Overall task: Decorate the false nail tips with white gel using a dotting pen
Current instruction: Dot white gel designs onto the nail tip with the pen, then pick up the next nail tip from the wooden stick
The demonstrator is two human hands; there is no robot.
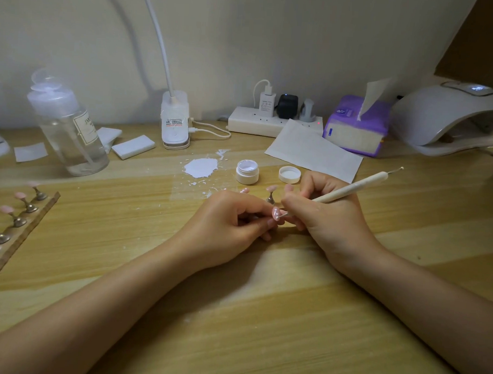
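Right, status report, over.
Left hand pinches nail tip. Right hand holds pen, its end on the tip. Gel pot open. Nothing in the way.

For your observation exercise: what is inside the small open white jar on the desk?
The jar stands open, showing white gel at its mouth. Its depth and base stay hidden by the wall. Its lid lies beside it.

Gel jar (pixel 247 172) left of its lid (pixel 289 174), nail stand board (pixel 14 233) far left, lamp (pixel 451 119) far right
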